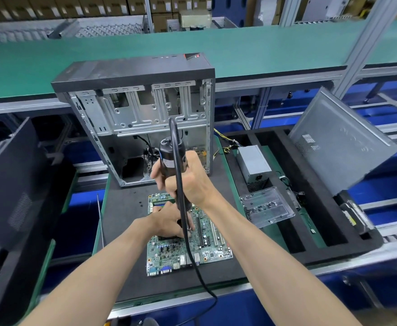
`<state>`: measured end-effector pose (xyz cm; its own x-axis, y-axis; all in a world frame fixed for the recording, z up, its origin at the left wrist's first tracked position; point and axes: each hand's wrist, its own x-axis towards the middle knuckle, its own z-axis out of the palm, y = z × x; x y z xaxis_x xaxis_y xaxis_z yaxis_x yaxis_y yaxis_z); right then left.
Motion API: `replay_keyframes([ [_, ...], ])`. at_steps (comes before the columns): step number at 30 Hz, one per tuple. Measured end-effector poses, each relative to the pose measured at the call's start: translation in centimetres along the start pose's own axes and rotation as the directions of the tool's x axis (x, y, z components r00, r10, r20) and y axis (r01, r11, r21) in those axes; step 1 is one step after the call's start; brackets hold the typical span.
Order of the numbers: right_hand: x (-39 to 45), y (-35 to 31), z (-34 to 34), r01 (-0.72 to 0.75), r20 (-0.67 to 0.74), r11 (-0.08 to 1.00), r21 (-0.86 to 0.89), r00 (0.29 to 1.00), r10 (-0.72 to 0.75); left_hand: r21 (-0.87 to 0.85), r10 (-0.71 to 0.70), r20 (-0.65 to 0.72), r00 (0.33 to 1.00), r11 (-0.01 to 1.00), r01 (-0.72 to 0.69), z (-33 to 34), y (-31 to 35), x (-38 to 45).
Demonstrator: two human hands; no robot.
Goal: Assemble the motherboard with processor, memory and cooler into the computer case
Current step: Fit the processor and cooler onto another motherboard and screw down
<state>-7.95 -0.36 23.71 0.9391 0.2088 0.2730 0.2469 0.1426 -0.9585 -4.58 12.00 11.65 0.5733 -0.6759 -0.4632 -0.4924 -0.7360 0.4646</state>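
A green motherboard (188, 250) lies flat on the black foam pad in front of me. My right hand (188, 182) grips a black electric screwdriver (169, 158) held upright over the board, its cable looping down toward me. My left hand (169, 222) rests on the board's middle, fingers curled on a dark part, probably the cooler, mostly hidden beneath them. Behind the board stands the open computer case (145, 114), its metal frame facing me.
A power supply (254, 163) and a clear plastic screw tray (268, 208) sit in the foam slots on the right. The grey side panel (338, 144) leans at the far right. A black case (11, 182) stands at the left. Loose screws (140, 204) lie on the pad.
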Motion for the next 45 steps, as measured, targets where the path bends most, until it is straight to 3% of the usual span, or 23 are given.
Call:
replay_keyframes([
  [45,-0.6,-0.6,-0.3,-0.010,-0.047,1.000,0.018,0.999,0.010,-0.035,0.018,0.003,1.000,0.999,-0.018,0.3,-0.8,0.2],
])
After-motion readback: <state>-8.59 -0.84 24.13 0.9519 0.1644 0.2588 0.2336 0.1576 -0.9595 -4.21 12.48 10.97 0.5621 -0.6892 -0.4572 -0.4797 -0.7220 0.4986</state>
